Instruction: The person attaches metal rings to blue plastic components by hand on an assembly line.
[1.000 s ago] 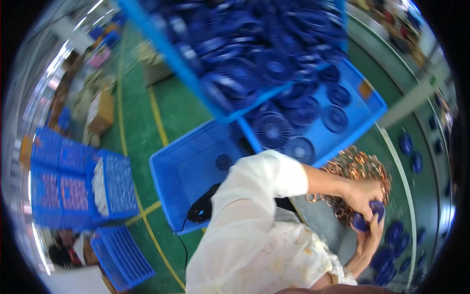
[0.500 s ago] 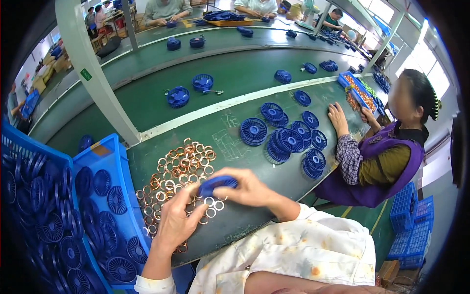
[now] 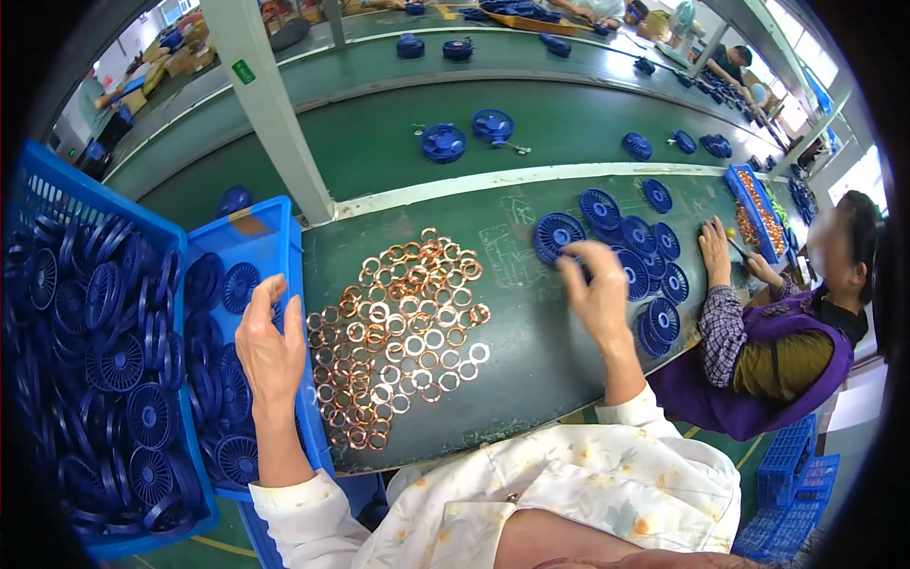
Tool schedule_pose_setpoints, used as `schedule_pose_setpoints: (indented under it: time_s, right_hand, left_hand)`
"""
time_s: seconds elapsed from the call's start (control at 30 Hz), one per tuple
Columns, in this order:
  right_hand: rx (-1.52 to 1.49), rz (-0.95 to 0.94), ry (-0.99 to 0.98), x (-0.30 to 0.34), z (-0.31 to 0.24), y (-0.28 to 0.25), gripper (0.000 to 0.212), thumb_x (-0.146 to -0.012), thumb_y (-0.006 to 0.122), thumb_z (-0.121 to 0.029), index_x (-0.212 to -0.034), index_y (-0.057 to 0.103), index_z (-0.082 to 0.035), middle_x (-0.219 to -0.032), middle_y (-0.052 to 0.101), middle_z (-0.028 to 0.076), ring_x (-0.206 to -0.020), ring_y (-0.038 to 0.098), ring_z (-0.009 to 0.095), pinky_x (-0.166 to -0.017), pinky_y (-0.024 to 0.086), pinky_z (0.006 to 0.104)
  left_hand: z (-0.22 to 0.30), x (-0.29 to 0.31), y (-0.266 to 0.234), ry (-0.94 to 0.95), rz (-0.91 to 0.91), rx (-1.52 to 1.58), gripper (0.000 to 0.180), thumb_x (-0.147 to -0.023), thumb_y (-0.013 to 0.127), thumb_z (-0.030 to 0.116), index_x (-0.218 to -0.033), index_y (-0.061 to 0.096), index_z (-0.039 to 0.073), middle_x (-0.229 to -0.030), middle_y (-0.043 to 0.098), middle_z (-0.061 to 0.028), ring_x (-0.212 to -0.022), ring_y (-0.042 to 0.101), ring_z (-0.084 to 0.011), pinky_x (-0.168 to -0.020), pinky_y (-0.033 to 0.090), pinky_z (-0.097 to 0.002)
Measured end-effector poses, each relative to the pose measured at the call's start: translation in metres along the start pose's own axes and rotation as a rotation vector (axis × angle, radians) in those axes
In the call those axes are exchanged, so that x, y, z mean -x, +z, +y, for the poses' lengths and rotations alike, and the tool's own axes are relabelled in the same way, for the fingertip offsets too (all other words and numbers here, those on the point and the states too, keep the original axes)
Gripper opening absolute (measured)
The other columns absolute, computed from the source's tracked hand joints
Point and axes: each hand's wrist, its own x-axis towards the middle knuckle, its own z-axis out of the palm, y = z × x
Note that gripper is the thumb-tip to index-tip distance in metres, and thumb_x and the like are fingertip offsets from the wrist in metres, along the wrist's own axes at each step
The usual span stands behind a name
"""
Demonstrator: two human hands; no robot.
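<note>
My left hand [image 3: 270, 339] is over the near wall of the smaller blue bin [image 3: 292, 284], thumb apart from the fingers and nothing seen in it. Inside that bin lie slatted round blue fan covers [image 3: 241, 286]. My right hand [image 3: 599, 292] hovers at the left side of a group of similar blue covers [image 3: 599, 209] on the green table. Its fingers are bent and parted, close to one cover [image 3: 559, 237], and I see nothing held. Between my hands a loose spread of copper-coloured rings [image 3: 417, 313] lies on the tabletop.
A larger blue crate [image 3: 180, 313] full of covers stands far left. At right, a co-worker in a purple vest [image 3: 787, 379] works by a tray of small copper parts [image 3: 758, 213]. Beyond the white ledge [image 3: 427, 192], blue fan housings [image 3: 443, 143] rest on a green belt. A post [image 3: 270, 114] rises behind the bins.
The blue cover both hands held is out of them. My right hand has moved right to the group of covers, my left hand left to the bin. The view has shifted.
</note>
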Motion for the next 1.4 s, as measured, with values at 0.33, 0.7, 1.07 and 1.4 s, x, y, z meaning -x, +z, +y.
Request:
schedule_pose_setpoints:
  time_s: [0.33, 0.7, 1.07, 1.4]
  right_hand:
    - [-0.319, -0.494, 0.179, 0.037, -0.065, 0.049, 0.013, -0.081, 0.079, -0.011, -0.089, 0.073, -0.003, -0.088, 0.067, 0.012, -0.071, 0.065, 0.023, -0.066, 0.054, 0.0328]
    - [-0.833, -0.58, 0.594, 0.043, -0.026, 0.059, 0.011, -0.096, 0.068, -0.014, -0.099, 0.065, -0.004, -0.103, 0.065, 0.002, -0.086, 0.059, 0.007, -0.076, 0.047, 0.019]
    - [-1.042, -0.614, 0.577, 0.038, -0.042, 0.067, 0.014, -0.103, 0.059, -0.016, -0.11, 0.062, -0.005, -0.109, 0.066, 0.004, -0.087, 0.063, 0.008, -0.076, 0.054, 0.0209]
    - [-1.219, -0.59, 0.676, 0.034, -0.065, 0.051, 0.02, -0.099, 0.058, -0.005, -0.118, 0.062, 0.0, -0.105, 0.067, 0.008, -0.09, 0.068, 0.015, -0.081, 0.06, 0.0299]
  left_hand:
    - [-0.029, -0.007, -0.037, -0.321, -0.227, -0.308, 0.034, -0.079, 0.077, 0.02, -0.111, 0.07, 0.009, -0.106, 0.074, -0.0104, -0.103, 0.067, -0.0321, -0.089, 0.053, -0.0452]
    - [-0.067, 0.005, 0.004, -0.469, -0.297, -0.38, 0.049, -0.083, 0.077, 0.032, -0.119, 0.062, 0.003, -0.124, 0.061, -0.0199, -0.117, 0.058, -0.0383, -0.095, 0.052, -0.0489]
    - [-0.073, -0.008, -0.009, -0.59, -0.262, -0.467, 0.096, -0.051, 0.096, 0.048, -0.122, 0.056, -0.003, -0.123, 0.057, -0.0217, -0.12, 0.054, -0.0385, -0.098, 0.051, -0.0444]
    - [0.009, -0.016, -0.026, -0.278, 0.178, 0.361, 0.016, -0.09, 0.073, 0.013, -0.085, 0.062, 0.002, -0.073, 0.058, 0.0009, -0.066, 0.049, -0.0063, -0.059, 0.043, -0.0238]
